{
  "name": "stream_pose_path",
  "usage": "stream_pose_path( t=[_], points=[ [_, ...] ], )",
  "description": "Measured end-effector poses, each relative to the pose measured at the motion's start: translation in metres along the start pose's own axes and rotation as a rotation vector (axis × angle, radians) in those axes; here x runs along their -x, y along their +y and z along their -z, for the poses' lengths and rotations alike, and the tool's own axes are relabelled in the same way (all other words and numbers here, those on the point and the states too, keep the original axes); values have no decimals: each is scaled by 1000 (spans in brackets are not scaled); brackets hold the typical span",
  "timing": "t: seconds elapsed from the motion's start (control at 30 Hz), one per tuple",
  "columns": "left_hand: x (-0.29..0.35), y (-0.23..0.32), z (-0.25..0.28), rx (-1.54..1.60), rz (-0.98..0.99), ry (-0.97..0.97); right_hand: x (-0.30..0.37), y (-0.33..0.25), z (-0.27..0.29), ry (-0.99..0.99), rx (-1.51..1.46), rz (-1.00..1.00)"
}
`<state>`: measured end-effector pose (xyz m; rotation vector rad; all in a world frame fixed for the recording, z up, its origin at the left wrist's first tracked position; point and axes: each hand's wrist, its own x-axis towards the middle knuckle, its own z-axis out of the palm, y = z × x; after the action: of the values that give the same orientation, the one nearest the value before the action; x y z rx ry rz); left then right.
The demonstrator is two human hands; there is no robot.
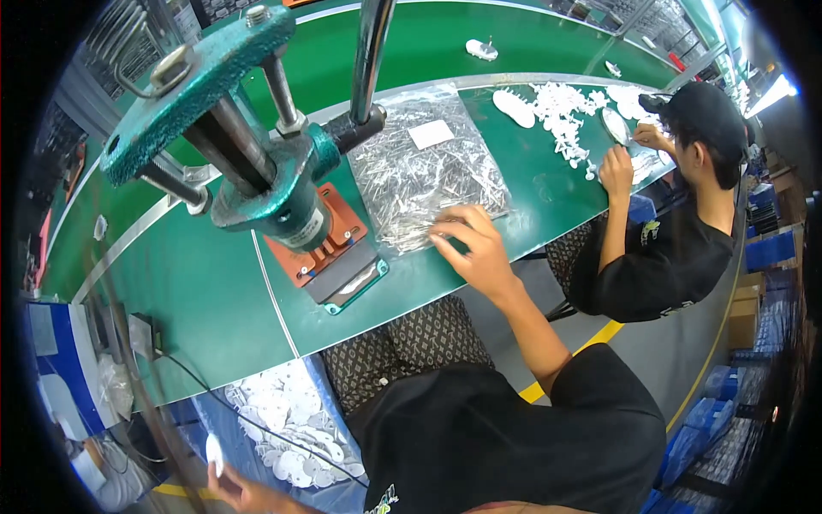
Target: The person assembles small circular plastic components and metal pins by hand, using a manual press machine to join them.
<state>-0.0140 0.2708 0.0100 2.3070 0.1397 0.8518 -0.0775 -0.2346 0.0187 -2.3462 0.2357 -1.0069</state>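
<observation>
A green bench (pixel 201 330) is standing beside a blue-lined bin (pixel 329 392) of white plates (pixel 287 407) and bearing a clear bag (pixel 441 92). The left hand (pixel 240 494) is pinching a white oval plate (pixel 214 452) near the bin; the right hand (pixel 479 250), grip unclear, is reaching over the bag's metal pins (pixel 411 184).

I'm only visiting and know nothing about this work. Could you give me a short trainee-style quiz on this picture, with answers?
1. Multiple choice: What is the camera wearer's right hand nearest to?
A) the cardboard boxes
B) the slim silvery pieces
C) the co-worker's cap
2. True or false: The camera wearer's left hand is empty.
3. Fill in the blank: The top of the work table is ____ in colour.

Key:
1. B
2. False; its grip is on a white piece.
3. green
</observation>
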Motion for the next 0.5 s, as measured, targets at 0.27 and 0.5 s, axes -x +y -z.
stream_pose_path(
  t=[0.27,0.5],
  points=[
    [20,146,-131,275,-458,-340,-10,-2,-17,-160,191,-123],
    [31,161,-168,248,-399,-454,-12,8,-14,-218,134,-147]
  ],
)
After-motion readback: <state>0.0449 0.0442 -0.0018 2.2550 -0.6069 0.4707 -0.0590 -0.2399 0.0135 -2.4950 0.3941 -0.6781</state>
